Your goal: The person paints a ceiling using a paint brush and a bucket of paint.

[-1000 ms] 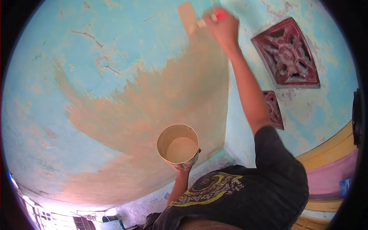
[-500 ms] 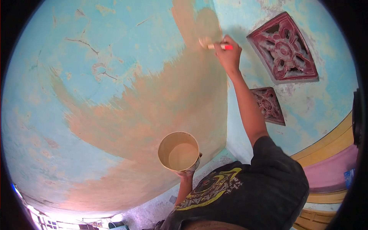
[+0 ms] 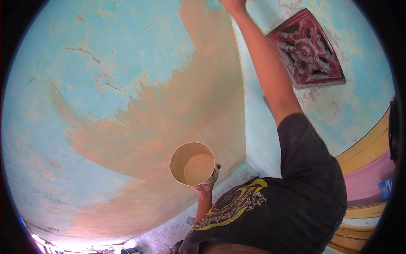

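My left hand (image 3: 206,186) is closed around the lower side of a round paint bucket (image 3: 178,166). The bucket tilts so its open mouth faces me, and tan paint (image 3: 198,168) shows inside. At the top edge of the view, my right hand (image 3: 233,4) is raised high, close to the corner between two walls. Its fingers are cut off by the frame, so what they hold is hidden. The left-hand wall (image 3: 139,46) is blue with cracks and flaked spots. A broad area of tan paint (image 3: 169,110) covers its lower and right part, reaching up along the corner.
On the right wall sits a dark red carved vent block (image 3: 306,50), beside my raised forearm. A yellow-orange band (image 3: 363,142) curves above a pink surface (image 3: 366,184) at the right. Pale floor (image 3: 165,235) shows below the painted wall.
My right hand, which held a paintbrush against the wall, has moved up to the top edge, and the brush is out of view. The bucket stays in my left hand; the view has shifted slightly.
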`<state>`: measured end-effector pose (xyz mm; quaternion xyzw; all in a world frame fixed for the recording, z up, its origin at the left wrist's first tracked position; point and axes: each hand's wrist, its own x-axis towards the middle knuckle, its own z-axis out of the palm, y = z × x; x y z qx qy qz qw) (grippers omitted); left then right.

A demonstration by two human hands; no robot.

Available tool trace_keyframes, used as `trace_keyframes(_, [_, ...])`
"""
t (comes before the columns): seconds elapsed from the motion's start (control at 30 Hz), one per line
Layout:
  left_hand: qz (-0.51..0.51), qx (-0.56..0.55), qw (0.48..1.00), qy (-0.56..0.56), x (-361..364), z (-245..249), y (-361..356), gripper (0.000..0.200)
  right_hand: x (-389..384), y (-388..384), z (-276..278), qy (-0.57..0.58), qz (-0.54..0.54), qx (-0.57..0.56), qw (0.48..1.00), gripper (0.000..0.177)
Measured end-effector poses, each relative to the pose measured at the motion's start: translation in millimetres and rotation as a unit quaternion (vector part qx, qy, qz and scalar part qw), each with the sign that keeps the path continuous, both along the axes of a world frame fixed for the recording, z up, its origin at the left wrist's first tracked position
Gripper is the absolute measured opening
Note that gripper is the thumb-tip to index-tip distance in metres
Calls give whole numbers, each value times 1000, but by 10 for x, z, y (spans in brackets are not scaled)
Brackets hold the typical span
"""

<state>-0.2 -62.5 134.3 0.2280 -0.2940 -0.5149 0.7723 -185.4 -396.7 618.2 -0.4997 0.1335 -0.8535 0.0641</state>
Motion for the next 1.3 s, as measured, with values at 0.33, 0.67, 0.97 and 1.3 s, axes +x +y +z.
trace_keyframes(0.33, [-141, -83, 964, 207, -3, 79, -127, 84, -387, 164, -580, 140, -43, 98, 984, 29])
trace_keyframes(0.67, [-85, -41, 982, 163, -39, -147, -136, 88, -60, -66, -1465, 141, 17, 120, 983, 19])
trace_keyframes(0.97, [-92, -32, 995, 23, -335, 375, -147, 87, -374, 392, -160, 169, -42, 81, 981, 20])
trace_keyframes(1.3, [49, 35, 979, -195, -80, -183, -48, 86, -178, 62, -1273, 201, -69, 99, 972, 28])
